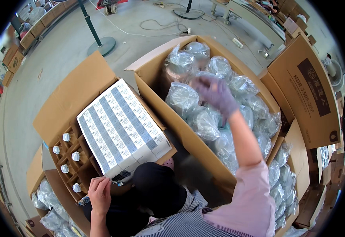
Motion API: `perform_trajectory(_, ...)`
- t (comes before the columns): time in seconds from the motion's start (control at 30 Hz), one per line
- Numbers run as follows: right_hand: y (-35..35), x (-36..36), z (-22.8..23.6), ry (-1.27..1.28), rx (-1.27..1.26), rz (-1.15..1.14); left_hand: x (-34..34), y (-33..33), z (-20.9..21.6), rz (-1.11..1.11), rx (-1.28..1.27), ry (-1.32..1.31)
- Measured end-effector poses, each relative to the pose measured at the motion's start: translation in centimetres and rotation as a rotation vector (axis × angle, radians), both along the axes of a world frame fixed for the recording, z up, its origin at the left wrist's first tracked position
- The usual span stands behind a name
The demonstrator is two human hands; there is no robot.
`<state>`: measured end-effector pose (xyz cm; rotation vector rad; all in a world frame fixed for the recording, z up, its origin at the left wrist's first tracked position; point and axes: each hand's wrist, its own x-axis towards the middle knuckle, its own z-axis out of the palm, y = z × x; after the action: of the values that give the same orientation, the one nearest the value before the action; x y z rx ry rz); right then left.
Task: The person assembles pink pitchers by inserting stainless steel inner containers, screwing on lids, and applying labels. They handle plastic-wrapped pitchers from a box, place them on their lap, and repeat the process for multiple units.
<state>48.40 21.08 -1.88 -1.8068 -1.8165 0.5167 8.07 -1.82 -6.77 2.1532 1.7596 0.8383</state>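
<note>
Nearest the camera is the wearer's checked apron (pixel 180 223), with a pink sleeve (pixel 243 201) beside it on the right.

Largest unit: one open carton (pixel 176 116), set at an angle right of centre. It is loaded with rounded, clear items in plastic bags (pixel 204 123), packed side by side.

Next in size: a divided carton (pixel 87 158) at left, its cardboard cells open at the top. Its flap (pixel 75 87) is folded outward.

Next: a white label sheet (pixel 121 126) with blue-grey stripes, lying just beside the cells and tilted in view.

Right hand (pixel 215 94): gloved in greyish purple, extended over the bagged items inside the large carton. Motion blur covers the fingers; whether they grip a bag cannot be told.

Left hand (pixel 100 193): bare, fingers bent, positioned between the cells and the near edge of the label sheet. A small bluish scrap (pixel 118 183) is at its fingertips; a firm hold on it cannot be confirmed.

Smallest: five white caps (pixel 75 156), on bottles standing in the cells.
</note>
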Motion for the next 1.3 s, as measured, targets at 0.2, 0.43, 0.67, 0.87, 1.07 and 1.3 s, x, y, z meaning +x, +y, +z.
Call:
perform_trajectory(0.2, 20.4, 6.6, -8.7, -0.566, -0.181, 0.158, -0.2, 0.7, -2.2, -0.091, -0.058, 0.029)
perform_trajectory(0.43, 23.3, 3.9, -20.1, 0.029, -0.22, 0.129, -1.2, 2.9, -3.3, -0.079, -0.102, 0.021)
perform_trajectory(0.67, 23.3, -0.6, -15.5, -0.267, -0.489, 0.327, -1.2, 3.8, -4.4, -0.063, -0.147, 0.025)
perform_trajectory(0.87, 22.6, -0.6, -14.4, -0.573, -0.46, 0.118, -1.8, 4.0, -4.7, -0.002, -0.151, 0.005)
perform_trajectory(1.07, 17.1, -6.4, -9.8, -1.056, -0.419, 0.458, -1.5, 5.0, -5.2, -0.017, -0.127, -0.021)
perform_trajectory(1.3, 20.3, -6.1, -22.4, -1.252, -0.608, 0.655, -1.9, 4.2, -5.8, 0.026, -0.17, -0.05)
